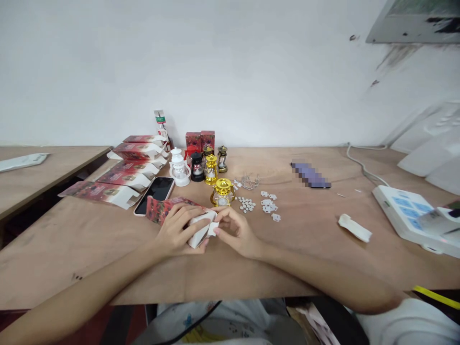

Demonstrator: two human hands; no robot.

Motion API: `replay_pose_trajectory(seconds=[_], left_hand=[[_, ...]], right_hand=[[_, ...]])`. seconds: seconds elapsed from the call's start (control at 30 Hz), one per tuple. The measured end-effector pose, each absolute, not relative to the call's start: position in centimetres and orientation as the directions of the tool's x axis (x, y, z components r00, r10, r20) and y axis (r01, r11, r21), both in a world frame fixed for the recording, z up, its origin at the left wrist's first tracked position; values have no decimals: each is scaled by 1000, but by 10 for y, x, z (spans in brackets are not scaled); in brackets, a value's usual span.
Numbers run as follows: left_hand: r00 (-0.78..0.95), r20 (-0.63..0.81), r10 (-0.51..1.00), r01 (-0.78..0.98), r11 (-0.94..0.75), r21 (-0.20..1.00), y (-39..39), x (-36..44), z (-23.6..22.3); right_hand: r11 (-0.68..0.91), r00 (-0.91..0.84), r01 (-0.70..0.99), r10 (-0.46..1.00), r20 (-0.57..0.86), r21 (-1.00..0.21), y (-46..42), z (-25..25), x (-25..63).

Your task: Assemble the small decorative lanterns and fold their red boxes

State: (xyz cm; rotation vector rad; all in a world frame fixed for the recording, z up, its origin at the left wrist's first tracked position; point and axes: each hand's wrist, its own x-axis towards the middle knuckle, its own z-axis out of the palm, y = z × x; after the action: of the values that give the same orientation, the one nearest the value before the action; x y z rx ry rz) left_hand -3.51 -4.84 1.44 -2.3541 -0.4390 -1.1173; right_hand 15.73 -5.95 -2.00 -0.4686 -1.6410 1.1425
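Note:
A small red carton (161, 209) lies on its side on the wooden table (108, 244), its white open end toward the right. My left hand (178, 229) is wrapped round the carton near that end. My right hand (235, 229) pinches the carton's white end flap (212, 226) with its fingertips. A gold toy lantern (223, 191) stands just behind my hands, apart from them.
Flat red cartons (122, 179) lie stacked at the left beside a dark phone (155, 194). Several small lanterns (197, 167) stand behind, with small white discs (246, 204) and tabs (269, 206) to the right. A white scrap (355, 227) and a white device (409, 215) sit further right.

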Motion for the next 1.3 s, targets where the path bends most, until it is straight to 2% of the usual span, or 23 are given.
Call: replay_pose_trajectory(seconds=[0.27,0.47,0.67,0.87,1.07,1.3], left_hand=[[595,800,81,474,-839,-268,-48,-34,16],[593,802,80,465,-846,-259,-48,-34,15],[605,792,75,455,-850,-267,-48,-33,16],[671,740,52,403,-863,-304,-49,-34,19],[674,733,91,382,-892,-240,-46,-36,19],[682,721,120,369,-908,-198,-45,-37,18]], right_hand=[[525,-267,-196,784,560,-828,-64,-21,151],[571,-282,-159,756,591,-805,-62,-22,153],[441,-389,-242,772,503,-864,-59,-20,156],[448,-473,-175,743,474,-877,-52,-17,163],[428,-500,-178,736,456,-886,-50,-15,165],[277,-487,-284,783,387,-918,-53,-19,159]])
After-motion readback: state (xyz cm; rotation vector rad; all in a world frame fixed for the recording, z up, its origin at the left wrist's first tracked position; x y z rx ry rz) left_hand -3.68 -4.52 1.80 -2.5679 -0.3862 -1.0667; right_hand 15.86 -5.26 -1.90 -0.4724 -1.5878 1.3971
